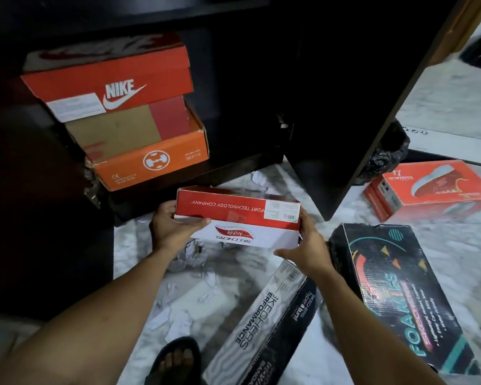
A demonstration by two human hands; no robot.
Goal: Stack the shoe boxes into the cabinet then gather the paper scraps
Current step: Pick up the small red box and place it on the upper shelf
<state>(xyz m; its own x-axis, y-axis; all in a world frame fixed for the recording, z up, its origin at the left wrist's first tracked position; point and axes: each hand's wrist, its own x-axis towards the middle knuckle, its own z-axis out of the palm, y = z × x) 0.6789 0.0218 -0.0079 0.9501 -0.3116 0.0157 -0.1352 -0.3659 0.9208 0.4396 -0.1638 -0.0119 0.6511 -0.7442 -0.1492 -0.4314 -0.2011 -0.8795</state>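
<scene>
1. Between the two hands, in the head view, a red-and-white Skechers box [242,218] is held above the marbled floor [456,245], its printing upside down to the camera.
2. The left hand [170,227] is clamped on the box's left end, thumb laid along the front edge; the right hand [308,247] is clamped on the right end, fingers curled under the lower corner.
3. Beyond the held box, the dark cabinet [261,168] stands open, its door [350,134] swung out to the right of the grip.
4. Above and left of the grip, inside the cabinet, a red Nike box [114,81] is stacked on an orange box [153,159].
5. Just beside the right hand, a black Foamies box [395,290] lies on the floor; below that hand a grey Skechers Performance box [264,326] lies slanted.
6. Well to the right of the grip, past the door, an orange GoWalk box [431,190] rests on the floor.
7. Beneath and toward the camera from the held box, white paper scraps [178,315] are scattered on the floor, some crumpled below the left wrist.
8. Near the bottom edge, a foot in a dark sandal [175,359] is seen.
</scene>
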